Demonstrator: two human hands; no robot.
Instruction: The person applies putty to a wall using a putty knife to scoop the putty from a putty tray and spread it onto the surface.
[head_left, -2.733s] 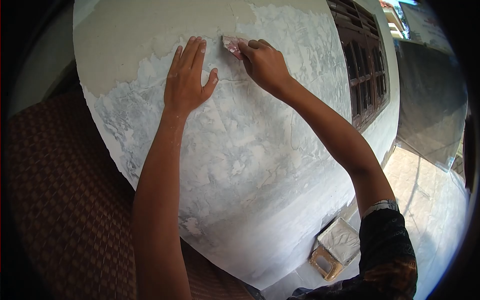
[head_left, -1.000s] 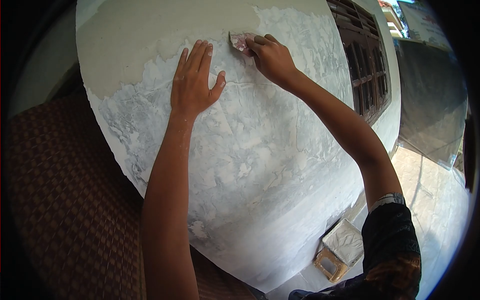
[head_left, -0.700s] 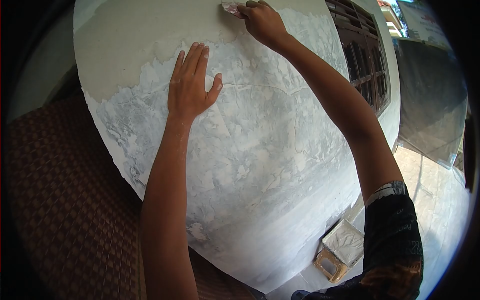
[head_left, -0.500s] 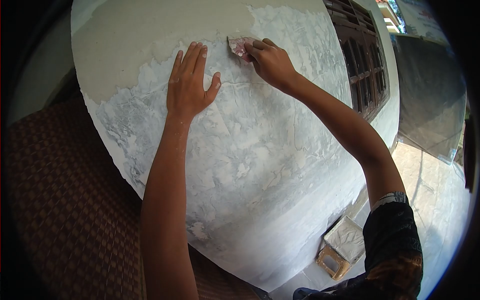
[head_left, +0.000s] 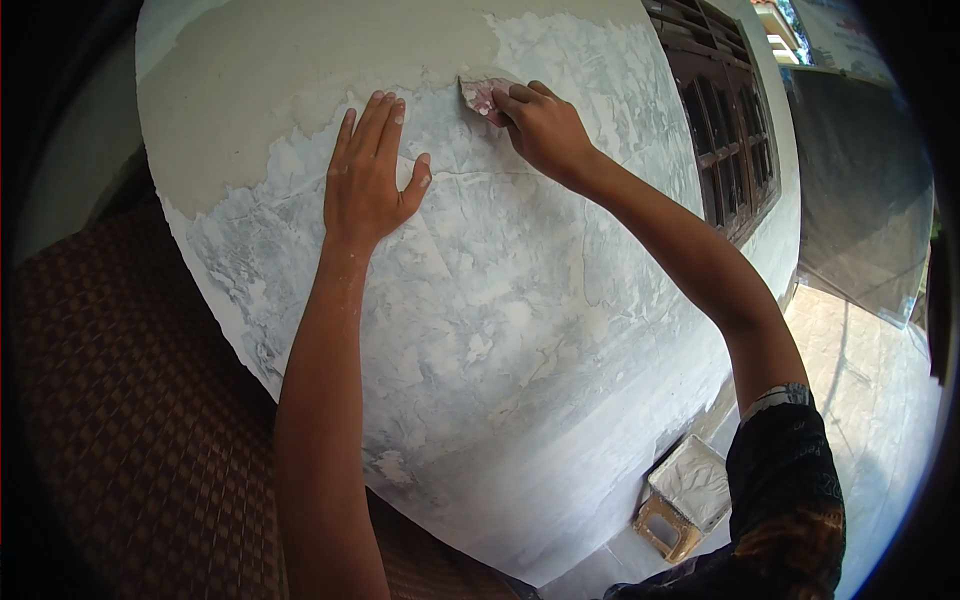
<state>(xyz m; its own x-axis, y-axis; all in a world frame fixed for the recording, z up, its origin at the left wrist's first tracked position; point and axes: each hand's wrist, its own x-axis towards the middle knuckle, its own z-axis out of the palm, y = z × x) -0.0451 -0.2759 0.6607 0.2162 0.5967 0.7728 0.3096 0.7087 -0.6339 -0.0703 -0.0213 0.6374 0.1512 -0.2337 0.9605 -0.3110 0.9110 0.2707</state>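
In front of me is a wall (head_left: 480,300) with patchy white and grey filler over most of its surface. Its upper left part is a smoother beige-grey. My left hand (head_left: 370,175) lies flat on it, fingers stretched upward and thumb out to the side, with white specks on the fingertips. To the right, my right hand (head_left: 545,125) is closed around a scraper (head_left: 483,97), a flat tool with a reddish, white-smeared face. The scraper's edge is at the ragged border between the beige and white areas. My fingers hide its grip.
A brown barred window (head_left: 725,120) is set in the wall at right. Below, a tray of white paste (head_left: 695,480) rests on a small yellowish stool (head_left: 665,528). Brown woven matting (head_left: 140,400) fills the lower left. A dark sheet (head_left: 860,190) stands at far right.
The view has shifted slightly, so the wall and my left hand appear a little further left. The scraper in my right hand has moved slightly right along the wall.
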